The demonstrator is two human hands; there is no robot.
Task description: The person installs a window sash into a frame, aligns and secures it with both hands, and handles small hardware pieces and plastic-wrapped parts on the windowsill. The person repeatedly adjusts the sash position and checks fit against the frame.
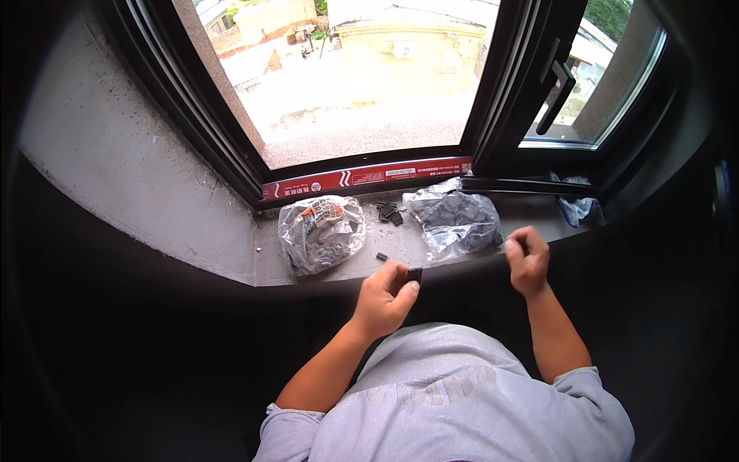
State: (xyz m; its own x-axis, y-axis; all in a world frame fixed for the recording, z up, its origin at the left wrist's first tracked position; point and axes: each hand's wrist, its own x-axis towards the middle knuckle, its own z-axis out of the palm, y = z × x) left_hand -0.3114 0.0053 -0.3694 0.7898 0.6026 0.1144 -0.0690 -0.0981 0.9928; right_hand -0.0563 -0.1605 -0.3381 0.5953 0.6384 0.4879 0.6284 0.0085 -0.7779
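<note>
My left hand pinches a small black plastic piece between thumb and fingers, just in front of the sill's edge. To the right, my right hand is raised with its fingers curled together; anything inside them is too small to make out. Close to those fingers lies a clear plastic bag filled with dark grey and black pieces. Another clear bag, with orange and black print, sits on the left and also holds dark pieces. Between the bags are several loose black pieces, and a single black piece lies nearer my left hand.
The grey window sill runs beneath a black-framed window with a red printed strip along its bottom. A black handle is on the right sash. A crumpled blue-and-white plastic packet lies at the sill's right end. A rough grey wall rises on the left.
</note>
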